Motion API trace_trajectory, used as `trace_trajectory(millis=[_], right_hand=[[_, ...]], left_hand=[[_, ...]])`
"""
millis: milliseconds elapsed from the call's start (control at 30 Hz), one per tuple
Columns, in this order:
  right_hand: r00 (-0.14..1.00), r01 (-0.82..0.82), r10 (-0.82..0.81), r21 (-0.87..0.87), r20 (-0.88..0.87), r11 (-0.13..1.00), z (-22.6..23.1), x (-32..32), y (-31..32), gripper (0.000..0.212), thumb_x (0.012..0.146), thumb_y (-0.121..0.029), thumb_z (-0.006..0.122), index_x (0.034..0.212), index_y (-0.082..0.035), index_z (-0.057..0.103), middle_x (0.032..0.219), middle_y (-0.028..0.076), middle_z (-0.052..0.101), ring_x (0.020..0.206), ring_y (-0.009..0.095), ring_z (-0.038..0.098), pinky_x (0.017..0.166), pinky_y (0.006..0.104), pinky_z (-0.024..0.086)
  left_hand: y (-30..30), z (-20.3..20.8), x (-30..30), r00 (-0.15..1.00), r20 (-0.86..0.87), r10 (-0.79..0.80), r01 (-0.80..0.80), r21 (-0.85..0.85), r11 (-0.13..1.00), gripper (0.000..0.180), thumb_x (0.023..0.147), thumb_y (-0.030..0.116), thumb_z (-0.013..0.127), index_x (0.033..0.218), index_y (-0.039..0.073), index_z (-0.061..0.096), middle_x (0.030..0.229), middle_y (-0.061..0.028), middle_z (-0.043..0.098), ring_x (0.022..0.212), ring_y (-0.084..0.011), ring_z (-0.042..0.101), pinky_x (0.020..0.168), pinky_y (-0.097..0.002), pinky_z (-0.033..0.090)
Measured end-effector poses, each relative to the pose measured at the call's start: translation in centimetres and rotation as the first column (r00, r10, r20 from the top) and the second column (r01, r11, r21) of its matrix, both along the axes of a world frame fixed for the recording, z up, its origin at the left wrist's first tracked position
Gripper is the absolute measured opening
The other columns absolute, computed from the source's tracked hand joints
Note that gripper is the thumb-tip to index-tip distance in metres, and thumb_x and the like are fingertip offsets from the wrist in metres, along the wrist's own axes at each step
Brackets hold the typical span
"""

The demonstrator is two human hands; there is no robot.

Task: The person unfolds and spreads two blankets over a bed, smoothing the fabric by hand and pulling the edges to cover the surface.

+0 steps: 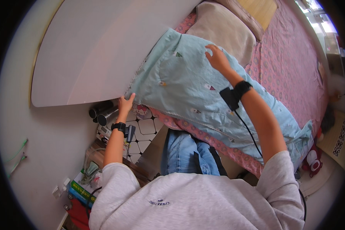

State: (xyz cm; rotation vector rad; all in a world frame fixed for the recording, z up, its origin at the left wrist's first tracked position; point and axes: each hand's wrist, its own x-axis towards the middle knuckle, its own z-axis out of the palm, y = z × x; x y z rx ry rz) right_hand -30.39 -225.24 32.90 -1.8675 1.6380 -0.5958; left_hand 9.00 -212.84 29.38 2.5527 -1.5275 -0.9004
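Note:
A light blue quilt (180,82) with small printed figures lies across the bed in front of me. My right hand (218,60) is over its far part, close to the beige pillow (222,30); its thumb and fingers are apart, and it holds nothing. At the quilt's left corner, beside the lower edge of a large pale board (84,57), is my left hand (125,103). Its thumb stands apart from the fingers and seems to touch the quilt's edge. I see no cloth pinched in it. Each wrist wears a black strap with a small device.
A pink patterned sheet (287,73) covers the bed, with a tan mat (253,11) at the top. Dark cylinders (106,116) stand below the board. A red plush toy (314,163) sits at right. Boxes and cables (90,174) crowd the lower left, by the wall.

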Motion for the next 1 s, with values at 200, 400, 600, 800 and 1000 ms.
trace_trajectory(millis=[200, 400, 600, 800, 1000], right_hand=[[0.981, 0.119, -0.093, 0.149, -0.172, 0.982, -2.7, -0.9, -4.4, 0.046, 0.062, -0.024, 0.052, 0.101, -0.005, 0.039, 0.103, 0.014, 0.041, 0.091, 0.029, 0.041, 0.076, 0.0323, 0.034], [0.995, -0.009, 0.016, 0.067, -0.098, 0.998, 1.5, -1.9, 0.1, 0.026, 0.060, -0.018, 0.050, 0.079, -0.001, 0.048, 0.075, 0.018, 0.048, 0.070, 0.032, 0.046, 0.061, 0.0354, 0.037], [0.953, 0.302, -0.270, 0.371, -0.135, 0.878, -1.8, -12.0, 14.4, 0.026, 0.063, -0.014, 0.049, 0.084, 0.000, 0.043, 0.071, 0.017, 0.049, 0.068, 0.030, 0.048, 0.061, 0.0322, 0.038], [0.873, 0.448, -0.484, 0.290, 0.064, 0.846, -2.0, -13.5, 17.0, 0.033, 0.068, -0.021, 0.049, 0.091, 0.001, 0.044, 0.087, 0.018, 0.048, 0.083, 0.026, 0.046, 0.071, 0.0308, 0.036], [0.796, 0.602, -0.573, 0.160, -0.193, 0.782, -0.7, -6.2, 9.7, 0.060, 0.058, -0.043, 0.055, 0.097, 0.001, 0.041, 0.092, 0.023, 0.045, 0.091, 0.029, 0.043, 0.076, 0.0322, 0.035]], left_hand=[[-0.7, -4.3, -0.6, 0.820, -0.477, 0.317, -0.309, 0.097, 0.946, 0.062, 0.054, 0.034, 0.062, 0.097, -0.006, 0.042, 0.099, -0.0169, 0.043, 0.090, -0.0241, 0.043, 0.073, -0.0297, 0.035], [-0.1, -2.7, -0.1, 0.806, -0.591, 0.030, -0.045, -0.011, 0.999, 0.037, 0.056, 0.020, 0.059, 0.082, -0.005, 0.049, 0.080, -0.0120, 0.052, 0.072, -0.0197, 0.050, 0.061, -0.0280, 0.039], [4.0, 6.5, -8.2, 0.747, -0.356, -0.561, 0.439, -0.369, 0.819, 0.042, 0.054, 0.013, 0.058, 0.090, 0.000, 0.041, 0.091, -0.0152, 0.044, 0.082, -0.0263, 0.046, 0.068, -0.0319, 0.037], [7.5, 7.4, -11.3, 0.619, -0.220, -0.754, 0.727, -0.203, 0.656, 0.034, 0.050, -0.002, 0.054, 0.081, 0.003, 0.041, 0.085, -0.0098, 0.038, 0.077, -0.0295, 0.041, 0.065, -0.0345, 0.035], [8.4, 7.8, -12.1, 0.557, -0.076, -0.827, 0.794, -0.245, 0.557, 0.032, 0.051, -0.003, 0.052, 0.080, 0.003, 0.040, 0.083, -0.0091, 0.038, 0.078, -0.0280, 0.041, 0.066, -0.0341, 0.035]])
